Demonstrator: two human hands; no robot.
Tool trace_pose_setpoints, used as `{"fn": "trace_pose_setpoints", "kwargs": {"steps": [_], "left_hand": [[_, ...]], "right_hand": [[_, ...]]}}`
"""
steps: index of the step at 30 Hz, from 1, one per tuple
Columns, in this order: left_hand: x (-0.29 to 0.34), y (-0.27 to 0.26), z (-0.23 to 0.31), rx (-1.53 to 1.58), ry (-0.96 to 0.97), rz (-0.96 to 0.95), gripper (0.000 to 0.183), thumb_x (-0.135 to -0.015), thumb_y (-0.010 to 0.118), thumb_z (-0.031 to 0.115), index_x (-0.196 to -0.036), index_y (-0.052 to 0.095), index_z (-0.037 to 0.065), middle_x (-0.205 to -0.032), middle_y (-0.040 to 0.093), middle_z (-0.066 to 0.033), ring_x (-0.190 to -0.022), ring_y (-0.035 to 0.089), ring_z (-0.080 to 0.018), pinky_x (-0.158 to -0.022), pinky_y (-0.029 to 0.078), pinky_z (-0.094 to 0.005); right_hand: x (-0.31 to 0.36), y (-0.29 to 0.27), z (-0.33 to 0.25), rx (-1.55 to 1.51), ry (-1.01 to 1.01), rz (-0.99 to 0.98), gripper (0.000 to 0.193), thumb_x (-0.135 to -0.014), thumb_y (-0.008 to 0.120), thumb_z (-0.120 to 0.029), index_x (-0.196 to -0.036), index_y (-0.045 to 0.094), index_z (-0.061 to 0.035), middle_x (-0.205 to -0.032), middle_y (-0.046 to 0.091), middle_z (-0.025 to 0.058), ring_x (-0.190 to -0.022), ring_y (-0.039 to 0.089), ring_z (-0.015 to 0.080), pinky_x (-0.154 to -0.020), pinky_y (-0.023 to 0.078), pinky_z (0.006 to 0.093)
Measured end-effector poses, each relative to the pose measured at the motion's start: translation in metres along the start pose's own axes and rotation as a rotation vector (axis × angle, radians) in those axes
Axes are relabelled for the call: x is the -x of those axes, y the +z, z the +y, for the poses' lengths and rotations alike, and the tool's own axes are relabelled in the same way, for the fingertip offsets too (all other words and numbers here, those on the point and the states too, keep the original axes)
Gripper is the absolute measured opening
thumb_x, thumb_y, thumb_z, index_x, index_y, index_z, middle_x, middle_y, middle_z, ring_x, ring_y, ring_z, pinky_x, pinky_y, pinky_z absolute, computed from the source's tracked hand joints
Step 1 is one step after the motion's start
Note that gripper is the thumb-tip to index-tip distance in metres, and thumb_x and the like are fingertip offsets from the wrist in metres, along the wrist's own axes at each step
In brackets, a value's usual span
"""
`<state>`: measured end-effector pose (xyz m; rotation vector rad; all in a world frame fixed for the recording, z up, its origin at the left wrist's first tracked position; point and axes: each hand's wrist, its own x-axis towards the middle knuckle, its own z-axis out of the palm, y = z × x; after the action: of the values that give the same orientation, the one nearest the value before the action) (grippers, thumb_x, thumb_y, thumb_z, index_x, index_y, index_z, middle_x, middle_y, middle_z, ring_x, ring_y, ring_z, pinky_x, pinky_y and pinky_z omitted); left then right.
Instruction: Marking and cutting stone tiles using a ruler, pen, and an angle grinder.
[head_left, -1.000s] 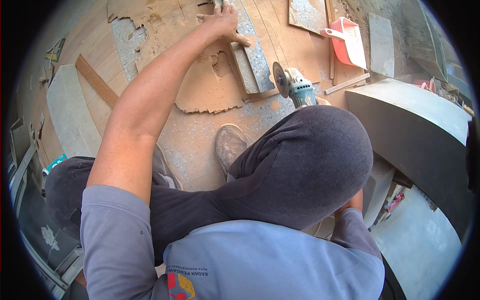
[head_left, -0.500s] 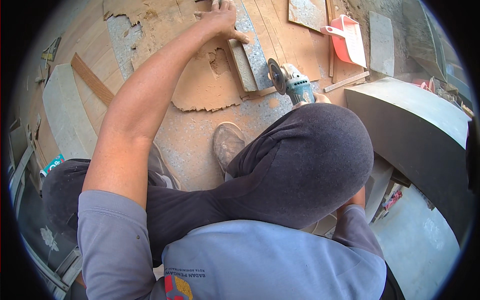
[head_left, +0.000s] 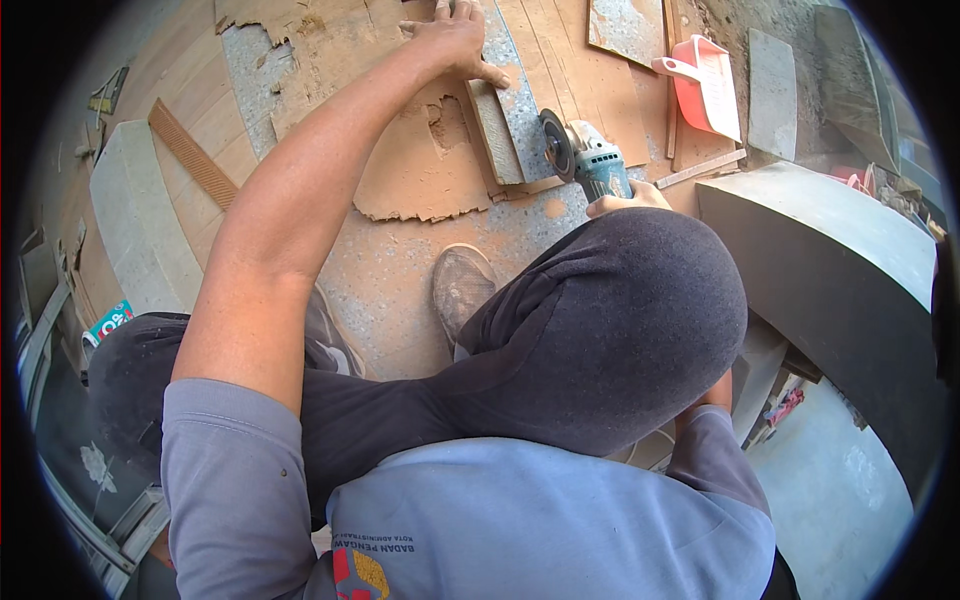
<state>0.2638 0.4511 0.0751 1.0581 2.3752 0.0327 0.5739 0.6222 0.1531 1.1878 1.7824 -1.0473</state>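
Note:
My left hand (head_left: pixel 455 42) lies at the top of the view, fingers and thumb spread, pressing on a narrow wooden piece (head_left: pixel 494 135) beside a grey speckled strip (head_left: pixel 522 105). A teal and silver angle grinder (head_left: pixel 603 172) is held in my right hand (head_left: pixel 632 199), which is partly hidden behind my raised knee. The grinder's dark disc (head_left: pixel 557 146) stands on edge just right of the speckled strip's near end. Whether the disc touches it or spins, I cannot tell. Under and left of the wood is a ragged, broken brown sheet (head_left: pixel 400 185).
A red and white dustpan (head_left: pixel 708 90) lies at the upper right, near thin wooden strips (head_left: pixel 705 168). A large curved grey block (head_left: pixel 800 225) stands at right. Brown dust covers the speckled floor (head_left: pixel 375 260) around my shoes (head_left: pixel 463 285).
The whole view has shifted slightly. The grinder has risen a little past my knee, and more of my right hand shows. My left hand keeps its place on the wood.

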Motion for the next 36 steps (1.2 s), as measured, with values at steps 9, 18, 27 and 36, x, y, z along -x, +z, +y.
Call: {"fn": "trace_pose_setpoints", "kwargs": {"steps": [9,18,27,36], "left_hand": [[-0.001,0.004,-0.001,0.009,0.002,0.008,0.143,-0.059,0.089,0.076,-0.162,0.033,-0.005,-0.175,0.015,-0.0271,-0.161,0.019,-0.0472,-0.113,0.027,-0.0855],[0.0,0.005,0.0,0.006,0.006,0.014,0.144,-0.058,0.09,0.076,-0.162,0.032,-0.006,-0.175,0.017,-0.0274,-0.161,0.018,-0.0473,-0.112,0.026,-0.0867],[0.003,0.005,-0.002,0.038,-0.006,0.033,0.144,-0.059,0.092,0.072,-0.162,0.031,-0.007,-0.174,0.018,-0.0265,-0.161,0.019,-0.0466,-0.113,0.026,-0.0864],[0.005,0.001,0.001,0.039,-0.011,0.016,0.143,-0.06,0.092,0.072,-0.163,0.03,-0.006,-0.174,0.02,-0.025,-0.16,0.022,-0.0445,-0.113,0.028,-0.0851]], "right_hand": [[0.019,0.004,-0.016,0.161,-0.135,0.026,0.033,-0.077,0.094,-0.023,-0.105,0.078,-0.0138,-0.097,0.07,0.0111,-0.091,0.072,0.0212,-0.085,0.061,0.0383],[0.006,0.001,0.005,0.299,-0.59,-0.021,0.038,-0.079,0.082,-0.03,-0.101,0.072,-0.0009,-0.085,0.07,0.0108,-0.077,0.068,0.0192,-0.076,0.055,0.0359],[0.002,-0.001,-0.024,-0.008,-0.177,-0.035,0.039,-0.08,0.08,-0.034,-0.1,0.073,-0.0015,-0.086,0.07,0.0101,-0.077,0.067,0.0196,-0.074,0.053,0.0349],[0.011,0.0,-0.042,-0.06,-0.109,0.015,0.047,-0.074,0.082,-0.039,-0.1,0.074,-0.0006,-0.078,0.066,0.0096,-0.066,0.062,0.0177,-0.064,0.05,0.0345]]}}
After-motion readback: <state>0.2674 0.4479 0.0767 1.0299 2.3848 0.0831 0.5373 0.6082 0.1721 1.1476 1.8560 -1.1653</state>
